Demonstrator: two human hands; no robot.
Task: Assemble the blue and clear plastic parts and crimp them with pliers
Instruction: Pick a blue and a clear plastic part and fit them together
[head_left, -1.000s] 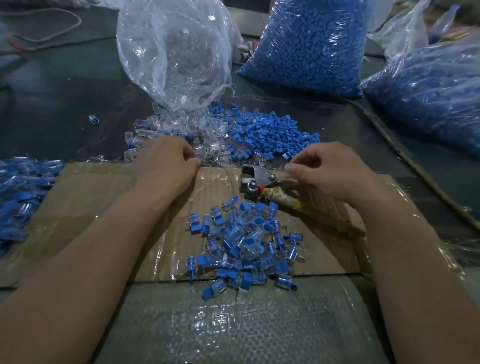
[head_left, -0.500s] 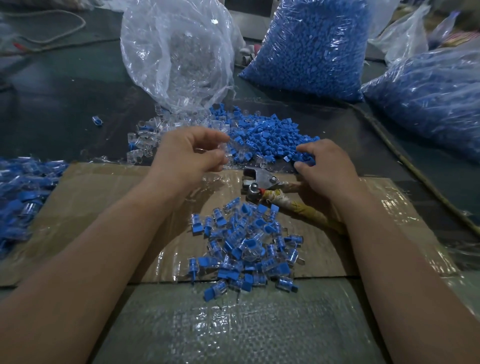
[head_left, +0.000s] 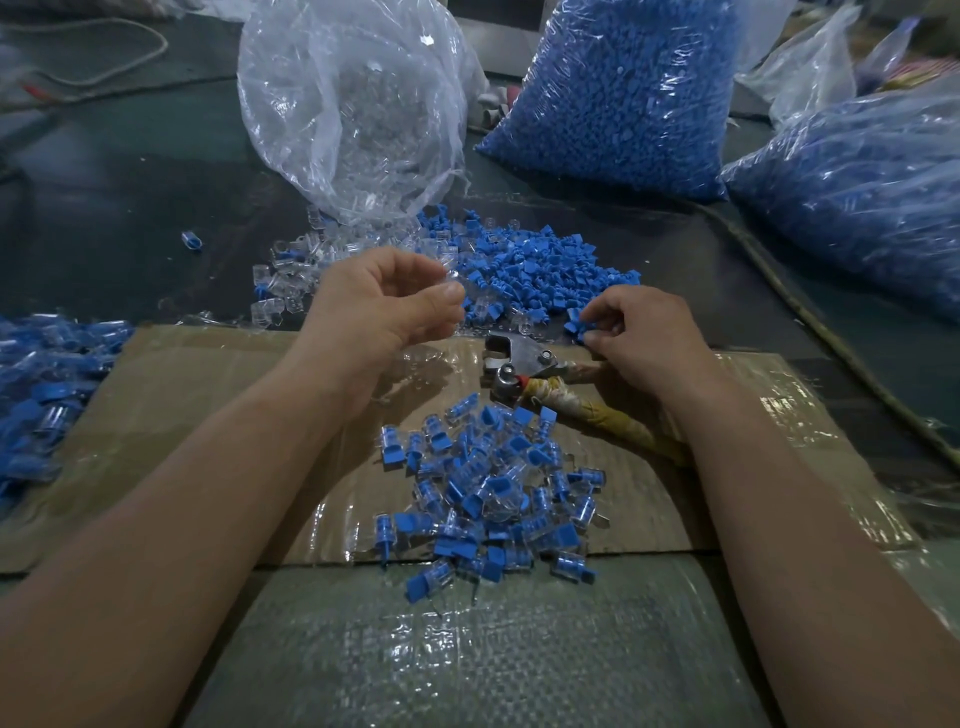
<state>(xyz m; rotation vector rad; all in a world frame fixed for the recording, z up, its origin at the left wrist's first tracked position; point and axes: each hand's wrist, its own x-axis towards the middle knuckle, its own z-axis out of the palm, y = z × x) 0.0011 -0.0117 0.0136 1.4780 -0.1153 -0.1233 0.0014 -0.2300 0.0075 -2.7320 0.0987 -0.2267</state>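
The left hand was raised above the far edge of the cardboard sheet, thumb and curled fingers pinching a small clear part. The right hand was well apart from it, low at the near edge of the loose blue parts, with thumb and forefinger closed on one blue part. Between the two hands the pliers lay flat on the cardboard, metal head toward the left hand and tape-wrapped handles running back under the right wrist; neither hand held them.

Nearer the person, a heap of assembled pieces in blue and clear plastic spilled across the cardboard's near edge onto a woven plastic sheet. Beyond the left hand, loose clear parts were scattered on the dark table, touching the blue pile. A clear bag of more clear parts slumped behind them. A full bag of blue parts stood at the far edge, and a second blue bag lay toward the far right corner. More assembled pieces in plastic wrap sat at the left edge.
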